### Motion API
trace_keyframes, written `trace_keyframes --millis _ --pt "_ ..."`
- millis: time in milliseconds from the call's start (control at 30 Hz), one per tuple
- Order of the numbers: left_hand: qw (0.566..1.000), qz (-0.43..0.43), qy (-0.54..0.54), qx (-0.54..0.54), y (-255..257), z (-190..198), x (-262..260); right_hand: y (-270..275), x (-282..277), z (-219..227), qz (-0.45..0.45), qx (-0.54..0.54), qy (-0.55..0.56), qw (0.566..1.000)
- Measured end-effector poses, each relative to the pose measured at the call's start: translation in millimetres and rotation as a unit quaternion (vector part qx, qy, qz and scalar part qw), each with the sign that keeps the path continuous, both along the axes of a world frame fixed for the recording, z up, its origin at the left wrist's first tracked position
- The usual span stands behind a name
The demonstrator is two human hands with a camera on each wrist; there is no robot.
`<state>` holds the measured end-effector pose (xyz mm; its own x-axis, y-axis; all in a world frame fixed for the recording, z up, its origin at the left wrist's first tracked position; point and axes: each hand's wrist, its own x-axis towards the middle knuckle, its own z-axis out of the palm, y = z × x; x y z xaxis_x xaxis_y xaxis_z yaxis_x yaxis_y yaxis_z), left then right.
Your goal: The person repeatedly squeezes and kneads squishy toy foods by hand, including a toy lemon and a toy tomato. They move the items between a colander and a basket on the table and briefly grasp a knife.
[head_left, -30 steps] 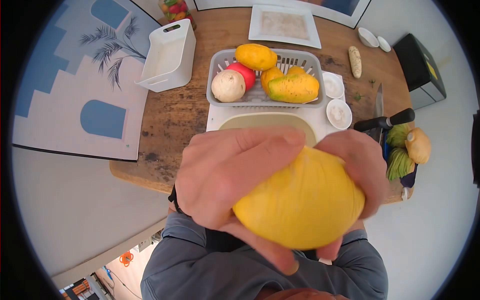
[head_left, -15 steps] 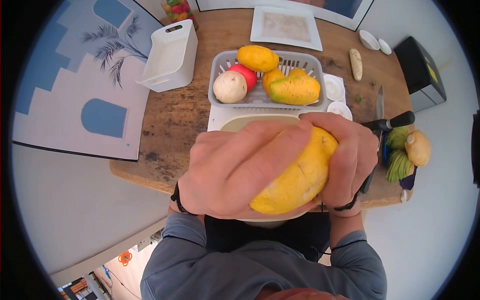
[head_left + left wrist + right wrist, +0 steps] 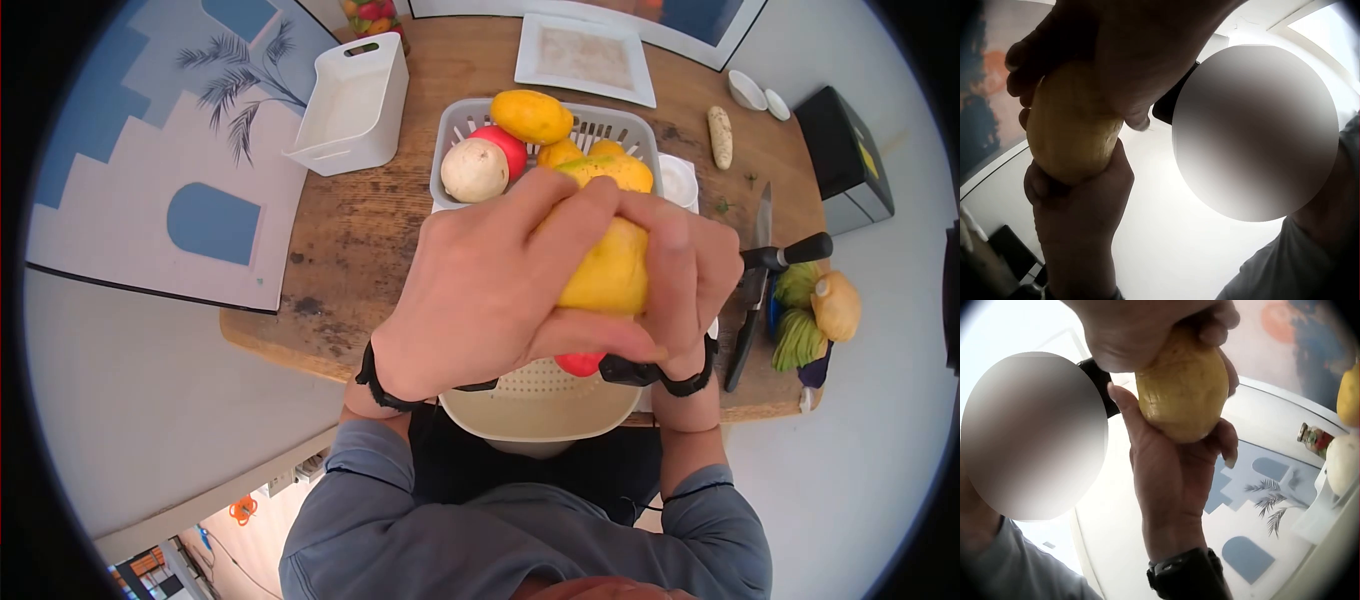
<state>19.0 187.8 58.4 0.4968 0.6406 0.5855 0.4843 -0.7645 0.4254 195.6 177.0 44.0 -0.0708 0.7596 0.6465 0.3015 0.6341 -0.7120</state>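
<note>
Both hands grip one yellow fruit (image 3: 608,270), lifted above a cream colander (image 3: 540,405) at the table's front edge. In the head view the left hand (image 3: 485,280) covers the fruit's left side and the right hand (image 3: 690,270) curls round its right side. The left wrist view shows the fruit (image 3: 1072,128) between the two palms, and in the right wrist view its skin (image 3: 1184,394) looks glossy. Something red (image 3: 580,362) shows below the hands, over the colander. Behind them, a grey basket (image 3: 445,150) holds yellow fruits, a red one and a pale round one (image 3: 475,170).
A white bin (image 3: 355,110) stands at the back left, a square white plate (image 3: 585,55) at the back. On the right lie a knife (image 3: 743,350), a pale root (image 3: 720,138), small white bowls (image 3: 678,182) and green vegetables (image 3: 799,325) beside a black box (image 3: 845,150).
The hands have moved up and away from the body with the fruit, which has turned in their grip. More of the colander and the red thing now show below them.
</note>
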Motion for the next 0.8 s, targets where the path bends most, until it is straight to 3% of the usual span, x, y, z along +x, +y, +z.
trace_keyframes --millis 33,167,333,500,567,667,700,767,800 --pt "1.000 0.006 0.014 0.010 -1.7 3.3 2.4 -4.6 -5.6 3.2 -0.010 -0.069 0.048 0.996" --pt "0.998 -0.006 0.032 0.059 1.8 0.7 2.1 -2.7 -6.4 -4.1 0.005 -0.074 0.117 0.990" --pt "0.999 0.015 -0.001 0.048 -11.5 3.7 1.8 -1.9 4.3 -5.1 -0.044 0.060 -0.081 0.994" --pt "0.989 -0.051 -0.140 0.008 -5.8 -0.6 -0.2 -0.7 8.2 -5.3 0.007 0.217 -0.113 0.970" --pt "0.970 0.005 -0.167 -0.175 -14.5 6.7 -0.3 -0.1 8.2 -1.8 -0.011 0.278 -0.160 0.947" --pt "0.964 -0.002 -0.171 -0.203 -11.5 2.0 0.8 2.2 13.8 -3.1 -0.009 0.308 -0.184 0.933" --pt "0.964 -0.002 -0.172 -0.204 -10.2 -0.9 1.6 2.4 13.9 -4.9 -0.009 0.307 -0.185 0.934" --pt "0.993 -0.032 -0.108 -0.034 -6.6 -4.0 4.0 3.4 13.3 -8.0 -0.036 0.249 -0.112 0.961" --pt "0.993 -0.033 -0.107 -0.033 -6.3 -0.7 4.7 2.6 12.8 -6.5 -0.037 0.250 -0.111 0.961"
